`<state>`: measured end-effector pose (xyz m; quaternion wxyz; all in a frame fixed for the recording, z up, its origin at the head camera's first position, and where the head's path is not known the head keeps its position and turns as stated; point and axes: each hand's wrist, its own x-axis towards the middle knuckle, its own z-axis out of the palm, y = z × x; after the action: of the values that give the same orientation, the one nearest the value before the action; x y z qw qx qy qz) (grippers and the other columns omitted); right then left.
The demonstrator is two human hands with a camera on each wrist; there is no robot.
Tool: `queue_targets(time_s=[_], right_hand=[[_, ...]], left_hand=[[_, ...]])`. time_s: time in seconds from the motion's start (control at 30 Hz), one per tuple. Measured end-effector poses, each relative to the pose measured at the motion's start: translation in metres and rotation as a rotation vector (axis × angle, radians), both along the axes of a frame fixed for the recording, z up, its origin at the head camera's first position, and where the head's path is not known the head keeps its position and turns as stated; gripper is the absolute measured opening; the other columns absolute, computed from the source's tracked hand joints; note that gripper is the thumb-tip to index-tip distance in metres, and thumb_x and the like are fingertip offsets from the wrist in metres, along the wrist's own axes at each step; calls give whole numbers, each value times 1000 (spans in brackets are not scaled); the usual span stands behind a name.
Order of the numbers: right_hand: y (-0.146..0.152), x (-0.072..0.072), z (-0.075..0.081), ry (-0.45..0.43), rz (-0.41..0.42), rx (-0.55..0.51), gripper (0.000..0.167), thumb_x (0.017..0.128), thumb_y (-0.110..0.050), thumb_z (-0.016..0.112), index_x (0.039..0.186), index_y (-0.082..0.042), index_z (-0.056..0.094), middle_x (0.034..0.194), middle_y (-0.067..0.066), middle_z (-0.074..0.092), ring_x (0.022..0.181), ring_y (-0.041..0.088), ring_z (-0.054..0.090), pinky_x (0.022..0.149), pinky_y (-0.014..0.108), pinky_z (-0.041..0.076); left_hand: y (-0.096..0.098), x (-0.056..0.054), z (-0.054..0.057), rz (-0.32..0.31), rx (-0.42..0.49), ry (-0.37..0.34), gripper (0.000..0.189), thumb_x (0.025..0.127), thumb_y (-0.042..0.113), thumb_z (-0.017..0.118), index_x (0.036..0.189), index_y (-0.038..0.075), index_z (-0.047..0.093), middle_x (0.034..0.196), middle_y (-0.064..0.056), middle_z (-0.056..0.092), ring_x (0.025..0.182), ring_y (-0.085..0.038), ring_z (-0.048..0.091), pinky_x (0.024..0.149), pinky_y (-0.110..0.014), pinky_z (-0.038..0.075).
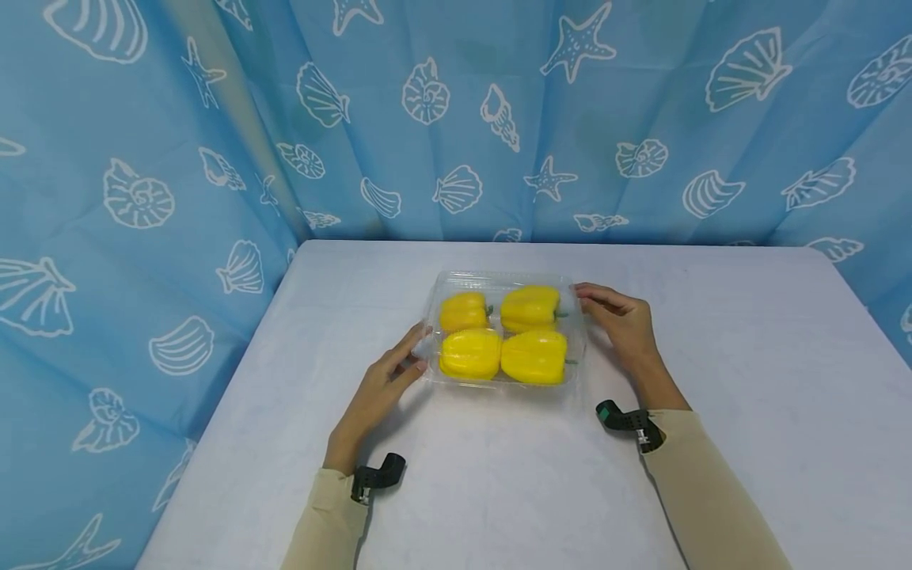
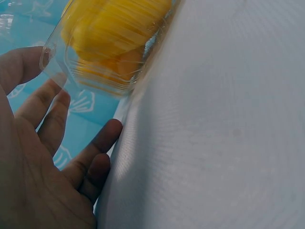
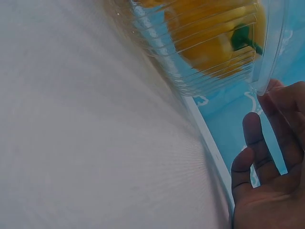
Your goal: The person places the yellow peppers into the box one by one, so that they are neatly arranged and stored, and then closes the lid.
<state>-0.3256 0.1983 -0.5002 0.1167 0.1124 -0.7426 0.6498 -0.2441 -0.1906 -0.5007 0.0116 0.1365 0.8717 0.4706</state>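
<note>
A clear plastic clamshell box (image 1: 575,348) lies on the white table with several yellow bell peppers (image 1: 470,355) inside, some with green stems showing. Along the box's left side, the fingertips of my left hand (image 1: 385,388) touch the rim, thumb and forefinger spread apart. The left wrist view has the thumb and nearest fingertips at the plastic edge, the other fingers loose below. At the far right corner, my right hand (image 1: 627,326) pinches the rim between thumb and forefinger. Its other fingers (image 3: 252,129) stand free under the corner.
The white-covered table (image 1: 499,475) carries the box near its far edge. A blue curtain (image 1: 499,119) printed with white shells and starfish hangs behind and to the left. Black wrist cameras (image 1: 381,473) sit on both sleeves.
</note>
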Motion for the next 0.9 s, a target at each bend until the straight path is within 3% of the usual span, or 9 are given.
queue_targets(time_s=[0.17,0.27,0.33,0.47,0.5,0.6,0.7,0.8,0.9], right_hand=[[4,-8,-13,-5,-2,3,32,99,-23,65,118,3,72,123,5,69,101,24,62,87,26,51],[3,-9,-14,-15,2,-10,33,97,-23,69,117,1,72,125,5,69,109,18,62,89,22,50],[3,-8,-14,-17,0,-1,33,95,-24,71,117,0,73,126,4,68,115,14,61,91,21,49],[4,-7,-14,-12,-2,28,32,95,-25,71,118,-2,73,127,4,67,118,13,59,92,20,49],[4,-7,-14,-11,-3,36,32,95,-25,71,118,-2,73,127,4,67,117,13,59,92,20,49],[6,-7,-16,-12,-3,45,32,96,-23,70,120,-2,72,129,3,66,117,12,60,90,19,49],[5,-5,-15,-12,-4,43,32,96,-24,70,119,-3,72,129,3,66,114,14,61,87,19,50],[4,-2,-13,-12,5,48,32,96,-25,70,120,-5,72,130,3,65,108,16,62,82,20,52],[3,2,-10,-8,20,66,33,97,-25,69,124,-6,70,133,4,63,104,17,62,79,22,52]], left_hand=[[0,0,0,1,8,-6,47,108,38,40,154,46,34,159,22,28,136,-19,43,110,-53,33],[0,-1,0,12,5,-24,44,108,49,28,152,50,34,158,25,26,146,-16,29,116,-55,20],[0,-1,0,7,3,-19,47,107,54,22,153,49,33,159,22,26,147,-18,28,116,-56,18],[1,0,1,7,25,-9,48,108,51,28,155,46,31,161,13,29,145,-25,32,114,-59,21],[1,0,0,10,27,-8,48,108,48,32,155,45,31,158,7,37,141,-27,38,112,-59,26],[2,0,0,21,34,-15,53,106,40,47,155,46,30,137,-4,57,116,-27,55,100,-53,41],[3,0,0,21,10,-7,58,103,36,54,155,48,30,121,0,61,95,-21,55,85,-44,46],[2,-1,1,3,-1,20,57,104,34,53,156,44,31,145,6,51,103,-17,55,87,-43,45],[2,-2,1,-11,4,44,54,106,31,51,156,40,33,159,19,31,109,-15,54,88,-43,44]])
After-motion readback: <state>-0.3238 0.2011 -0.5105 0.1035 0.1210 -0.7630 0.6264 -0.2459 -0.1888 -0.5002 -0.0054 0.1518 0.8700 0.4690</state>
